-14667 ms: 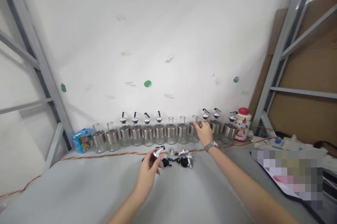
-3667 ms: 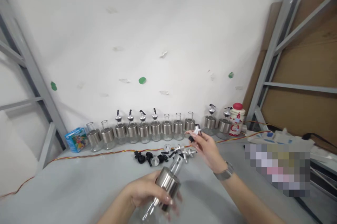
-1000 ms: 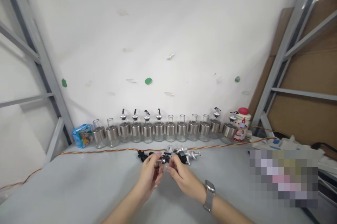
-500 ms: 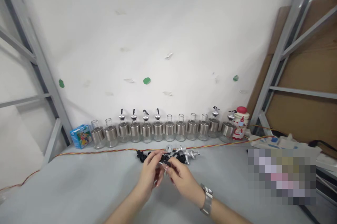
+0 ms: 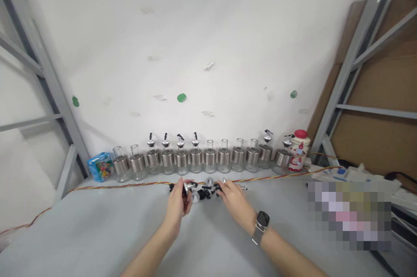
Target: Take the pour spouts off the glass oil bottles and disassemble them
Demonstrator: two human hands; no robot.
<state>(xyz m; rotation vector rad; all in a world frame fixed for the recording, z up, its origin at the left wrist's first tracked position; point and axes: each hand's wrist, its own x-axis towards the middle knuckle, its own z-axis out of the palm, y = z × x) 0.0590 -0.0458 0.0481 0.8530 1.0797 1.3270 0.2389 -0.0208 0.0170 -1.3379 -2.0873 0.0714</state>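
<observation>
Grey tabletop (image 5: 110, 229), bottles (image 5: 210, 155) lining its back edge, leaves nearside room — left hand (image 5: 177, 202) clamps a pourer (image 5: 188, 186), right hand (image 5: 235, 199), grip unclear.

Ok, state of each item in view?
Six glass bottles: standing, necks open
Six other glass bottles: standing, pourers fitted
Left hand: closed around pourer spout
Loose pourer parts: scattered on table
Right hand: among them, grip unclear
Jar: standing, red lid on
Picture box: looks shut
Smartwatch: screen dark
Twisted wire: stretched out

Left forearm (image 5: 150, 246) and right forearm (image 5: 288, 248) extend forward, converging. Left hand (image 5: 176, 204) is curled in a grip. Right hand (image 5: 237, 202) is palm down, fingers bent.
</observation>
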